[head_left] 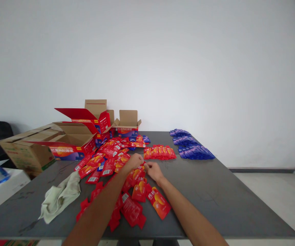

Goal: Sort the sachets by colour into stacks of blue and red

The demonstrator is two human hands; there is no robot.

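Observation:
My left hand (pixel 136 160) is closed, its fingers curled over the right edge of a loose heap of red pouches (pixel 108 166). Close beside it, my right hand (pixel 154 171) pinches with thumb and fingers. A bit of a red pouch (pixel 138 175) shows at and below the fingertips of both hands; the hands hide its top. Just beyond them lies a neat overlapping row of red pouches (pixel 159 152). Nearer me, more red pouches lie scattered between my forearms, among them one with orange fruit printing (pixel 158 202).
Stacked rows of blue pouches (pixel 196 152) lie at the table's far right edge. Open red-and-blue cartons (pixel 72 151) stand at the back left, beside a large brown box (pixel 32 147). A pale cloth (pixel 60 195) lies crumpled on the dark table (pixel 214 212) at left.

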